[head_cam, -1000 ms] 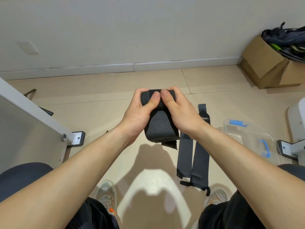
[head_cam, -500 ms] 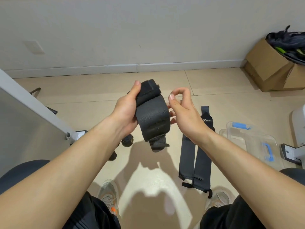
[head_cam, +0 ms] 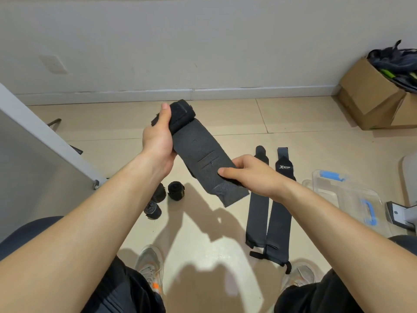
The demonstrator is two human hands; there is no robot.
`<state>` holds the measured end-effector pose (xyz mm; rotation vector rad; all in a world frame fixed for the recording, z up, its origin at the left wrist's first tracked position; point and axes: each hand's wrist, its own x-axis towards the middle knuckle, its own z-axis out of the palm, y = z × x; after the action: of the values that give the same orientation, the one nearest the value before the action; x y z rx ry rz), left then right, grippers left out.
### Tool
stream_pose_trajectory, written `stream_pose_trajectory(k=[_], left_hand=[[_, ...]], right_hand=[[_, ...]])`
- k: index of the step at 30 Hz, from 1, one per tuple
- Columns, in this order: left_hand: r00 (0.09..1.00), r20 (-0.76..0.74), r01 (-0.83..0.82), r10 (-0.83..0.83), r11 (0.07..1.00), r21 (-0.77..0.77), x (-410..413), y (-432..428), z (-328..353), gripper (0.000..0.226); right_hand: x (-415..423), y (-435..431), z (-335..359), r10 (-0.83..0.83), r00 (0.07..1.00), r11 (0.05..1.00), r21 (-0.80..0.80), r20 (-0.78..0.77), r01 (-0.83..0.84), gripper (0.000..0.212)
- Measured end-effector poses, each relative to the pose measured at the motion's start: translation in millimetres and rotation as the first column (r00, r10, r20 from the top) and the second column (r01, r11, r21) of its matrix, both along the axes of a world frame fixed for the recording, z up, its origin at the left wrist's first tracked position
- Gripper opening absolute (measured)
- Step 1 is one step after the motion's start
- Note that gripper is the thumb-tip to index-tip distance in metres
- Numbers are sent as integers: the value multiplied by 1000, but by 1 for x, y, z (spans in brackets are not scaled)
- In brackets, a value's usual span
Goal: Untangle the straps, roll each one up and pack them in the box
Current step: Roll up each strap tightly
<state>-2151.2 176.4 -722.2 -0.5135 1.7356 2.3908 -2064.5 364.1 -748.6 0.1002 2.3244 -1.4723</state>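
A seated person holds a dark strap (head_cam: 203, 159) in mid-air above the tiled floor (head_cam: 216, 236), part-way through rolling it. The left hand (head_cam: 158, 141) curls round the wound end, thumb up along the coil. The right hand (head_cam: 250, 175) pinches the loose tail between thumb and fingers, and a short flap hangs free beyond the grip. The band is drawn out flat between the two hands, probably so that it stays taut and unkinked and the coil winds tight and even.

The strap's long axis runs on a slant: the rolled end is up, far and to the left, toward the wall (head_cam: 203, 41), and the free end is down, near and to the right. Its broad face, with a stitched rectangle, is turned up to the camera.

Three rolled straps (head_cam: 176, 190) sit close together on the floor beneath the left forearm, seemingly waiting to be packed. Two flat straps (head_cam: 278, 211) lie side by side to the right, lengthwise away from the sitter. The clear box (head_cam: 343, 195) with blue clips stands just beyond them, with no strap visible inside. A cardboard box (head_cam: 370, 96) sits by the wall.
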Motion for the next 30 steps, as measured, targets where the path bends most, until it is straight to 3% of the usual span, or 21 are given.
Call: stream_pose_trajectory(k=[4, 6, 7, 10, 14, 19, 22, 26, 30], left_hand=[[995, -66, 73, -77, 996, -54, 0, 3, -4, 49], [982, -115, 138, -147, 987, -80, 4, 7, -4, 53], [973, -144, 171, -183, 981, -94, 5, 9, -3, 54], [939, -189, 267, -286, 956, -120, 11, 15, -4, 53], [907, -201, 348, -371, 926, -144, 21, 25, -10, 68], [827, -225, 457, -516, 848, -268, 33, 34, -18, 52], [746, -258, 514, -614, 777, -363, 37, 33, -19, 45], [723, -274, 557, -635, 769, -313, 33, 29, -18, 45], [761, -160, 605, -629, 777, -176, 33, 31, -17, 45]], right_hand=[[-1, 7, -5, 85, 989, 954, 276, 124, -117, 36], [-1, 13, -3, 61, 989, 924, 366, 137, -108, 46], [-1, 17, 0, 29, 994, 944, 326, 101, -61, 59], [-5, 22, 12, -121, 990, 993, 4, -68, 122, 87], [-9, 13, 15, -288, 945, 935, -259, -152, 243, 60], [-10, 6, 15, -267, 962, 907, -353, -61, 230, 49], [-10, 3, 10, -293, 951, 870, -440, -94, 225, 42], [-11, 1, 2, -396, 912, 811, -506, -108, 293, 49], [-12, 3, -1, -404, 902, 829, -476, -150, 293, 46]])
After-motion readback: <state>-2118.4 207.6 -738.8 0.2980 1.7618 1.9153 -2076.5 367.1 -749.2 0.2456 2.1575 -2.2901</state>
